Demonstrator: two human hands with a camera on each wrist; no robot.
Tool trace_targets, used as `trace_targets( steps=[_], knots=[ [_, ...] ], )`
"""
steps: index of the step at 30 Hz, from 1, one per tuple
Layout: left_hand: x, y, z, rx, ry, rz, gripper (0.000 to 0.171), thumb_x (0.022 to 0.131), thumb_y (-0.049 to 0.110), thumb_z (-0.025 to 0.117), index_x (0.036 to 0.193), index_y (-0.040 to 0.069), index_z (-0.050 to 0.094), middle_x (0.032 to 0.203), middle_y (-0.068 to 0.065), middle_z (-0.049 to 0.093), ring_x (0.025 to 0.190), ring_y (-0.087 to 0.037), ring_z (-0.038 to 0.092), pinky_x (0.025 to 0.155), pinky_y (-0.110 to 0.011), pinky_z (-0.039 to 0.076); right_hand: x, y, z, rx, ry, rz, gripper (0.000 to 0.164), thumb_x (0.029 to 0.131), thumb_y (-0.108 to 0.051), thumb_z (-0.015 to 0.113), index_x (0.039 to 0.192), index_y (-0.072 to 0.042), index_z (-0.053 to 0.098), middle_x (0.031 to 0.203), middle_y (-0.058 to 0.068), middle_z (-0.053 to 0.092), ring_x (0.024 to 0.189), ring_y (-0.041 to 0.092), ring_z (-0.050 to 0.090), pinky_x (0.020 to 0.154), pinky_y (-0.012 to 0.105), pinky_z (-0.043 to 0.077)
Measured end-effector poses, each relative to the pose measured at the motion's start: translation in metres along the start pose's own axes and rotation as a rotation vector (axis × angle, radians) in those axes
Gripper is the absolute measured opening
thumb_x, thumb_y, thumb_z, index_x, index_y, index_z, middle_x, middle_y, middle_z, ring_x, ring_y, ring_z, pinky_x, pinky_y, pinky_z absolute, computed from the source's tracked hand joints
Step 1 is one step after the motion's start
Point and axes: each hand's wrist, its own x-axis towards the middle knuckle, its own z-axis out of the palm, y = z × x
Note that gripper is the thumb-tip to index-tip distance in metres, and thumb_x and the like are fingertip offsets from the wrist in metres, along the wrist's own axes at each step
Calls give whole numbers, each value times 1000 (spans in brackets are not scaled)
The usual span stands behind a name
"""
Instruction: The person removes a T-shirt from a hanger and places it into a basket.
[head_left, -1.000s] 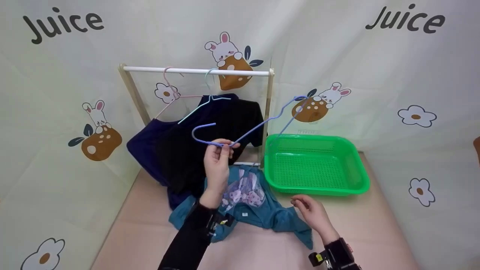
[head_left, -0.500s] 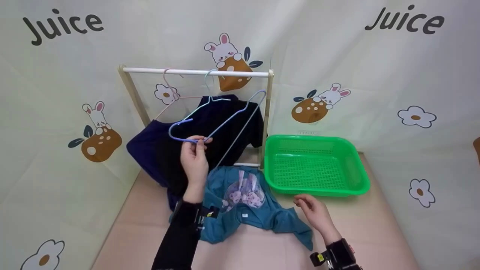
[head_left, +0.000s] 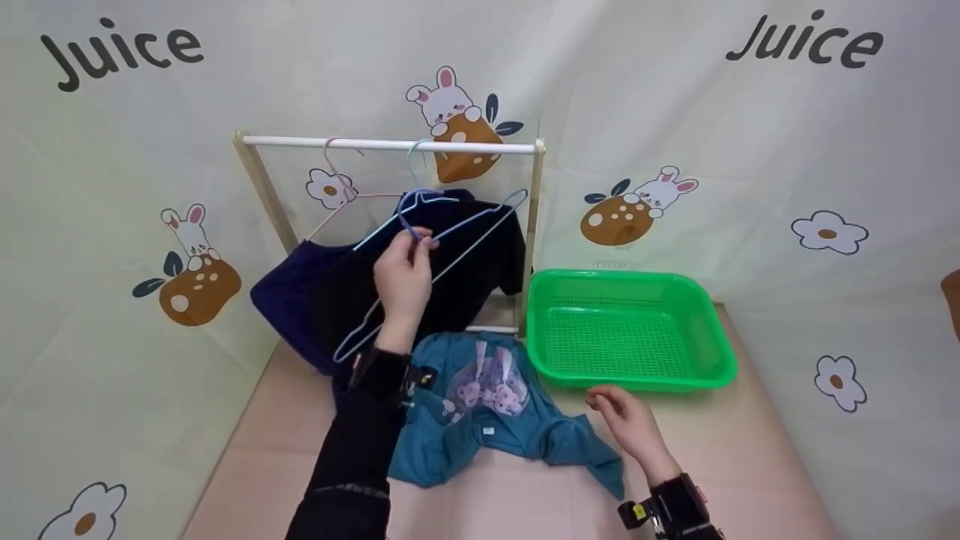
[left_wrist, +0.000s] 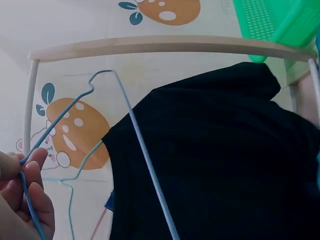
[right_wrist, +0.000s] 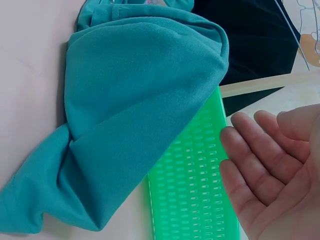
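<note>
My left hand pinches a blue-purple wire hanger near the base of its hook, in front of the dark shirts. In the left wrist view the hanger crosses before the black shirt, and thumb and fingers grip its wire. A teal shirt with a pink-and-white print lies on the table under the left forearm. My right hand hovers beside that shirt's sleeve, below the green basket. Its fingers are relaxed and hold nothing, as the right wrist view also shows.
A small rack has a white rail and wooden posts. On the rail hang a pink hanger with a navy shirt and a mint hanger with the black shirt. A green basket stands right of the rack.
My left hand has moved left, then up toward the rail, carrying the hanger. The hanger has turned, with its hook now raised near the mint one. My right hand stays about where it was.
</note>
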Motion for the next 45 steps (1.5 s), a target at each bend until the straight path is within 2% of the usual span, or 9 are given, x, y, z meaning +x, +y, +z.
trace_targets(
  steps=[9,13,18,27,32,36,38,40,45],
  knots=[
    [44,26,20,149,-138,-100,15,97,17,64,101,7,74,88,-1,75,87,-19,69,75,-38,48,0,-2,4,11,-6,-11,17,98,-3,59,111,-2,68,96,8,73,92,28,70,86,45,52],
    [56,35,27,217,-166,-137,17,98,20,64,103,9,75,89,0,75,88,-20,69,74,-38,49,-2,-2,5,9,-11,-4,17,99,-4,58,111,-4,69,96,5,73,93,26,70,87,42,52],
    [62,39,37,279,-201,-135,16,98,22,63,102,12,75,89,2,75,88,-21,70,73,-40,51,-4,0,6,-11,-12,-18,16,99,-5,58,110,-4,69,96,5,73,91,25,70,86,42,51],
    [60,41,53,355,-269,-139,17,98,22,63,86,12,71,85,2,73,81,-22,68,67,-41,49,-5,1,8,4,-36,-21,16,100,-7,57,111,-3,68,97,5,73,92,25,70,88,47,50],
    [52,38,61,391,-351,-107,23,99,24,63,81,10,62,80,-2,69,74,-25,65,61,-40,46,-6,3,10,10,-29,-26,15,99,-6,57,109,-4,69,96,5,73,90,26,70,87,43,52],
    [41,32,67,442,-391,-40,19,99,26,63,100,7,66,85,-8,70,79,-29,66,63,-43,48,-7,2,16,15,-33,-36,14,99,-5,58,108,-4,69,95,5,73,90,26,70,86,38,53],
    [34,28,70,473,-393,2,30,98,26,64,120,6,65,94,-10,71,86,-31,67,71,-45,50,-7,2,19,4,-30,-49,14,98,-6,60,108,-4,69,96,5,73,90,26,70,85,38,53],
    [27,24,72,512,-397,32,44,96,25,65,135,5,57,104,-12,71,94,-32,66,79,-46,49,-7,2,22,-15,-29,-71,14,97,-7,61,109,-5,69,98,5,73,92,25,70,85,40,53],
    [9,13,73,624,-397,77,64,95,28,67,148,3,42,131,-14,61,114,-31,57,96,-46,38,-9,3,33,-100,-40,-153,24,95,-12,65,117,-2,67,112,11,69,103,31,65,89,49,50]
  ],
)
